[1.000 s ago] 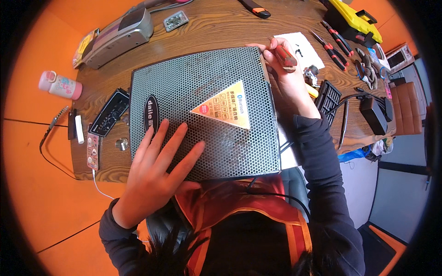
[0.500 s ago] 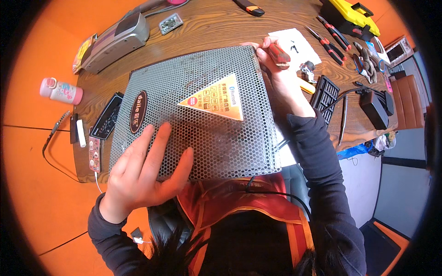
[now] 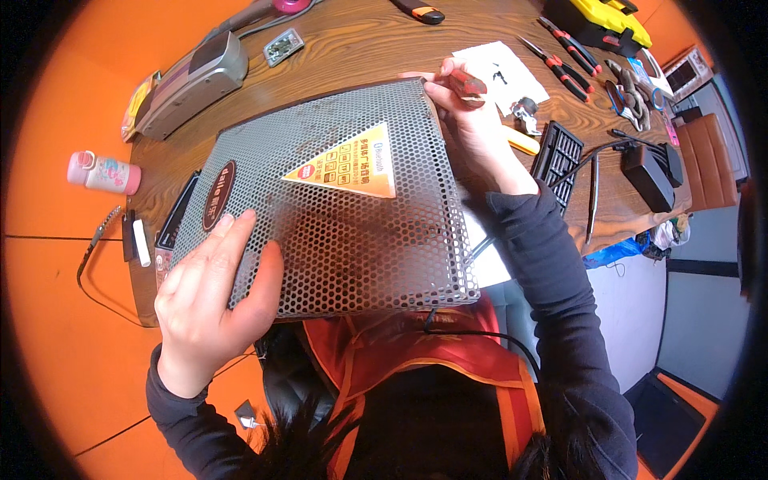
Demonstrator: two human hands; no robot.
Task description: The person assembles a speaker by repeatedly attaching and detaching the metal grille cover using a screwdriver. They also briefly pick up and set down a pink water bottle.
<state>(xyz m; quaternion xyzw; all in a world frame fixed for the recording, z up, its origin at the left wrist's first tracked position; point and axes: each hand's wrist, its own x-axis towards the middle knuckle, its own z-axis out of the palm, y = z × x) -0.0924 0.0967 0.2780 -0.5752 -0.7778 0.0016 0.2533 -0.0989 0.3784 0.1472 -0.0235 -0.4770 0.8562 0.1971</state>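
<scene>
A box-shaped speaker with a perforated metal grille is tilted in front of me. It bears a triangular yellow sticker and an oval dark badge. My left hand lies along its lower left side, fingers stretched over the grille and thumb apart. By the top right corner, my right hand is closed around a red tool handle, its fingertips close to the speaker's edge. The tool's far end is hidden, so its kind is unclear.
Pliers, a yellow toolbox, a black slotted panel and a power adapter lie to the right on the wooden table. A grey device and a pink bottle are at left. A cable crosses my apron.
The speaker has shifted a little left and tipped, showing more of its lower edge. Both hands have moved left with it, and my left fingers now lie closer to its side.
</scene>
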